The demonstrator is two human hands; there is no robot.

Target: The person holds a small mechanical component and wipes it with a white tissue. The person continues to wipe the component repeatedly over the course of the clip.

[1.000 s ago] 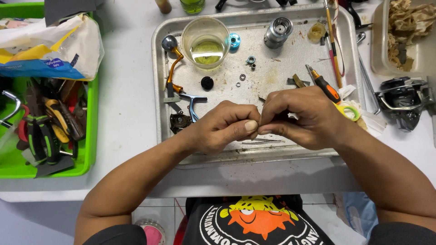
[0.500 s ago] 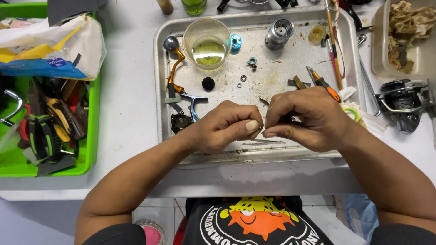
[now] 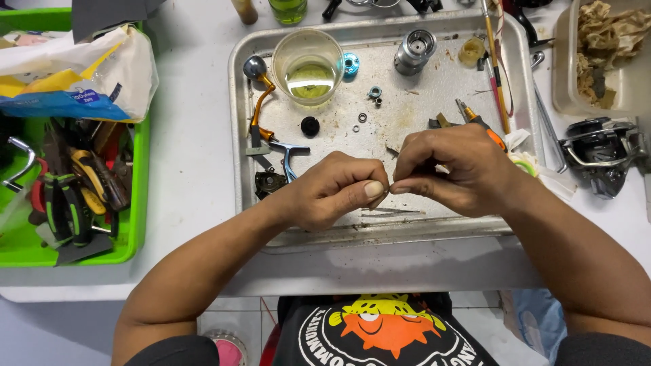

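My left hand (image 3: 336, 190) and my right hand (image 3: 451, 169) meet fingertip to fingertip over the front of a metal tray (image 3: 239, 135). Together they pinch a very small part that the fingers hide. Thin metal tweezers (image 3: 390, 213) lie on the tray just below my hands. Behind my hands on the tray are a gold reel handle (image 3: 259, 95), a blue bent piece (image 3: 288, 156), a black knob (image 3: 310, 126), small rings and washers (image 3: 363, 118), a silver spool (image 3: 415, 51) and a clear cup of yellowish liquid (image 3: 308, 64).
A green bin (image 3: 132, 203) of pliers and hand tools stands at the left, with a plastic bag (image 3: 74, 68) on top. A spinning reel body (image 3: 600, 152) lies at the right beside a tub of rags (image 3: 610, 54). An orange-handled tool (image 3: 481, 125) lies behind my right hand.
Both hands stay pressed together over the tray's front. The fingers shift slightly on the small part, with my right hand turned a little.
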